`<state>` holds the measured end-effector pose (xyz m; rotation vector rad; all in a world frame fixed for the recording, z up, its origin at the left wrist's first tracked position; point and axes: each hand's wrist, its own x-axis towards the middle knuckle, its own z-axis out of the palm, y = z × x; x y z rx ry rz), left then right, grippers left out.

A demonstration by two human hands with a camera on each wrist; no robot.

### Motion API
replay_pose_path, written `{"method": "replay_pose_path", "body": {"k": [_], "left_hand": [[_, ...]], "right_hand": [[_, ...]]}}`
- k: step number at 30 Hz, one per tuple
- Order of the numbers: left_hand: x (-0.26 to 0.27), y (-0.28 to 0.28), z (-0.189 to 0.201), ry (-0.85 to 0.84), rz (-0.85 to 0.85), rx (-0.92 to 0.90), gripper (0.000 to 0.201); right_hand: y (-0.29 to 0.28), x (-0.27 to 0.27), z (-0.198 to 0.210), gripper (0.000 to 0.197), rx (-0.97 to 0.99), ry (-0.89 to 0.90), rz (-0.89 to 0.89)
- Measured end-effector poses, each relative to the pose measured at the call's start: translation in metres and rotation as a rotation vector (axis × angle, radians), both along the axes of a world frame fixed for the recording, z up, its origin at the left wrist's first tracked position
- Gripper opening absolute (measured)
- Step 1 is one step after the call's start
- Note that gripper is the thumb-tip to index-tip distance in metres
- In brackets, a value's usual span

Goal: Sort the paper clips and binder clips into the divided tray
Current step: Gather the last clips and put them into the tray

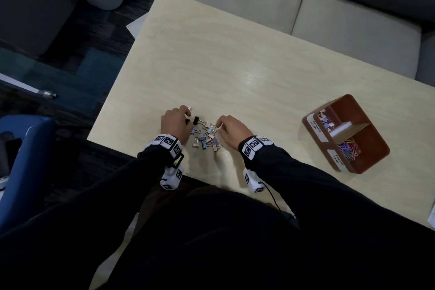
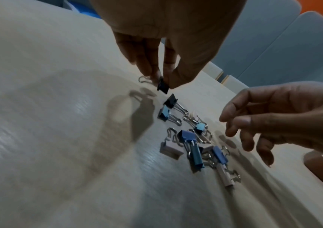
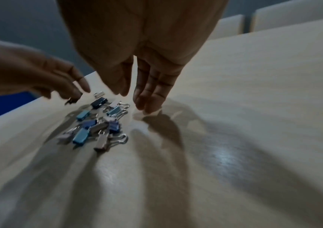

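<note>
The left hand (image 2: 168, 46) pinches a black binder clip (image 2: 163, 87) above the table (image 1: 235, 59); the right hand (image 3: 147, 64) hovers with relaxed fingers beside the pile of binder clips (image 1: 206, 136). They look light, stiff and slippery, best pinched across the body.

A brown divided tray (image 1: 367, 160) carries two white labels on its near wall. One label (image 1: 316, 129) reads "BINDER CLIP"; the other label (image 1: 337, 159) seems to read "PAPER CLIP", though its letters are small.
</note>
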<state>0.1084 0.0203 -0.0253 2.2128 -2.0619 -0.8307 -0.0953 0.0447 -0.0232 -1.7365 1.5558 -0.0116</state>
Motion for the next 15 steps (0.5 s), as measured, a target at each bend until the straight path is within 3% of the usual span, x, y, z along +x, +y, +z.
{"method": "replay_pose_path", "body": {"k": [4,6,11,15], "left_hand": [[0.000,0.002,0.004,0.003,-0.062,-0.034,0.017],[0.000,0.004,0.001,0.046,-0.078,0.038,0.020],[0.003,0.014,-0.007,0.067,-0.224,0.101,0.027],[0.001,0.021,-0.009,0.019,-0.300,0.123,0.030]], "right_hand": [[0.006,0.012,0.002,0.039,-0.040,0.150,0.244],[0.009,0.015,-0.002,0.039,-0.067,0.178,0.307],[0.009,0.016,-0.006,0.019,-0.030,0.123,0.239],[0.005,0.007,-0.009,0.009,0.024,0.035,0.080]]}}
